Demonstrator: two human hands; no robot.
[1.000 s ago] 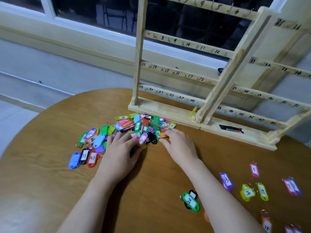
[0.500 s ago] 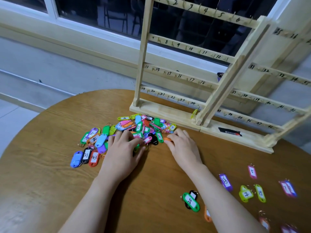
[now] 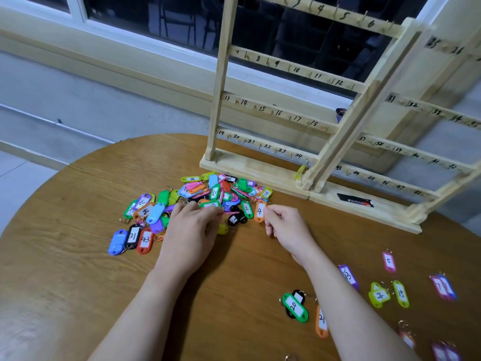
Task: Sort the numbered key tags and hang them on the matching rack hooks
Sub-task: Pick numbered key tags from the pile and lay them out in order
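- Lying in a heap on the left part of the brown surface (image 3: 78, 295) is the pile of key tags (image 3: 192, 201), many colors mixed up.
- Left hand (image 3: 188, 235) rests at the near edge of the pile, fingers curled down into the tags; I cannot tell what they hold.
- Right hand (image 3: 286, 230) pinches the orange tag 4 (image 3: 259, 211) by its side.
- Wooden rack (image 3: 294, 74) stands at the far side, numbers on its bars.
- Sorted tags (image 3: 387, 293) lie apart at the near right.
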